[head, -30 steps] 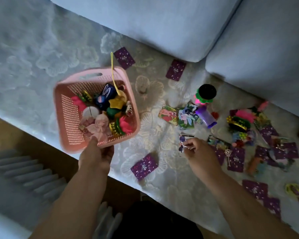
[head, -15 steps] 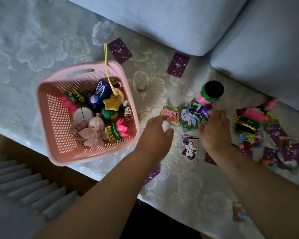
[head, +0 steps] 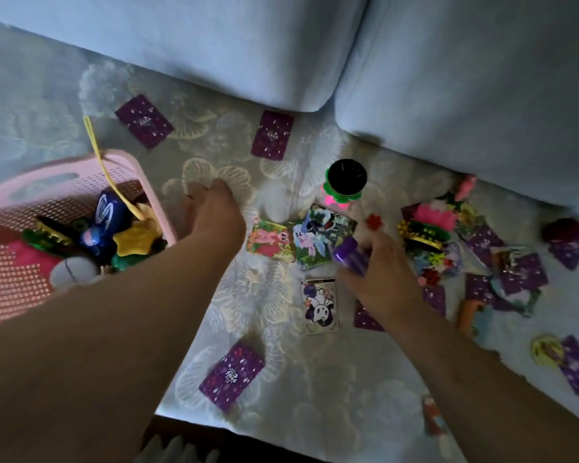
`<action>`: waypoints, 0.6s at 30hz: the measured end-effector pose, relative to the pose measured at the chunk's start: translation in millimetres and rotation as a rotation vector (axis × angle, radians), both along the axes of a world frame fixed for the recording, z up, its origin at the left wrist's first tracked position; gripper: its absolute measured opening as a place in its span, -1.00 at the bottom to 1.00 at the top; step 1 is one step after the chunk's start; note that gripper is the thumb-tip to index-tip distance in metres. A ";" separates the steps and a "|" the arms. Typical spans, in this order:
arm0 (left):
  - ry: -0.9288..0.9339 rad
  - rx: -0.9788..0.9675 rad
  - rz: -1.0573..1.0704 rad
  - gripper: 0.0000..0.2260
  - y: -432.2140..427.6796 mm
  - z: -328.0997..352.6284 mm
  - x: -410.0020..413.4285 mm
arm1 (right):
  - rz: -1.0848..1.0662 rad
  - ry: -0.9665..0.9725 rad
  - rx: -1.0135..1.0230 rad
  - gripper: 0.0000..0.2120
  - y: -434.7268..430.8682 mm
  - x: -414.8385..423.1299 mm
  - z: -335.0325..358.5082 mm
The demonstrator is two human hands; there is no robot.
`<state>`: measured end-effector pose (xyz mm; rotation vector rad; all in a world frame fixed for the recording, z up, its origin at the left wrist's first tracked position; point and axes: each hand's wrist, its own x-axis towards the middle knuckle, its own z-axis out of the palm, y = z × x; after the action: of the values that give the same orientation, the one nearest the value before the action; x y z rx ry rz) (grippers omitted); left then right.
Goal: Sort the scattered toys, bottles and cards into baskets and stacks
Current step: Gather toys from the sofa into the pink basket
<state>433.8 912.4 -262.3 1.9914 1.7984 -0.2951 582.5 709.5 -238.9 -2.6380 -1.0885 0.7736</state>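
A pink perforated basket (head: 64, 175) full of small toys sits at the left on the sofa seat. My left hand (head: 214, 215) reaches past its right wall, fingers spread over the cloth, holding nothing. My right hand (head: 381, 272) is closed around a small purple bottle (head: 350, 253) beside two picture cards (head: 318, 238). A white cartoon card (head: 320, 304) lies face up just below. Purple-backed cards (head: 144, 120) lie scattered around, one near the front edge (head: 231, 375).
A black-topped toy with a green and pink base (head: 345, 182) stands behind the cards. A heap of toys and cards (head: 448, 248) covers the right side. Sofa back cushions (head: 248, 45) rise behind. The seat's front edge (head: 188, 419) runs along the bottom.
My left hand let go of the basket and moved right and forward onto the cloth. My right hand dropped the white card, moved up and took hold of the purple bottle.
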 end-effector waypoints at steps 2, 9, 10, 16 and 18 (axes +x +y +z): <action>-0.164 -0.031 0.020 -0.77 -8.2 4.1 10.2 | -0.183 0.207 0.067 -0.55 -8.8 4.9 5.1; -0.599 0.069 -0.212 -0.71 -37.0 36.6 91.3 | -0.045 -0.025 0.121 -0.59 14.1 31.7 4.9; -0.598 0.055 -0.250 -0.68 -40.0 35.8 103.2 | 0.047 -0.104 0.075 -0.53 18.9 35.0 -1.1; -0.390 -0.094 -0.420 -0.48 -54.0 23.4 132.1 | 0.319 -0.268 -0.172 -0.51 16.2 29.7 -13.6; -0.379 -0.093 -0.430 -0.50 -59.6 24.5 134.9 | 0.247 -0.173 -0.080 -0.59 -2.0 25.5 -6.3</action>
<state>568.6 852.8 -237.8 2.1774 1.1041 -0.1141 608.0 707.5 -245.2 -2.7109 -1.4806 0.6536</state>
